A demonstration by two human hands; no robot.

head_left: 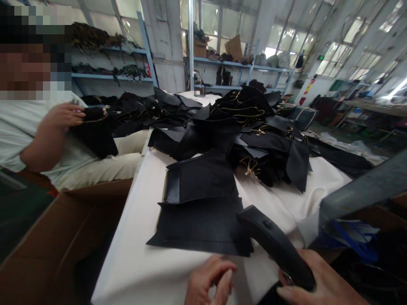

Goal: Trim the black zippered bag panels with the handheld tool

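My right hand [321, 284] grips a black handheld tool [273, 243] at the bottom right, its tip pointing up-left over the near edge of a flat black leather piece [200, 226]. My left hand [208, 281] hovers at the bottom centre over the white table cover [133, 254], fingers curled and apart, holding nothing. A second black leather piece [203, 178] lies stacked just beyond the first. A big heap of black leather pieces with gold zippers [251, 127] fills the far part of the table.
A co-worker in a light shirt sits at the left; their hand [62, 115] holds a black piece. An open cardboard box [54, 245] stands at the lower left. Blue shelves [111, 76] line the back wall. A grey bar [365, 188] crosses at the right.
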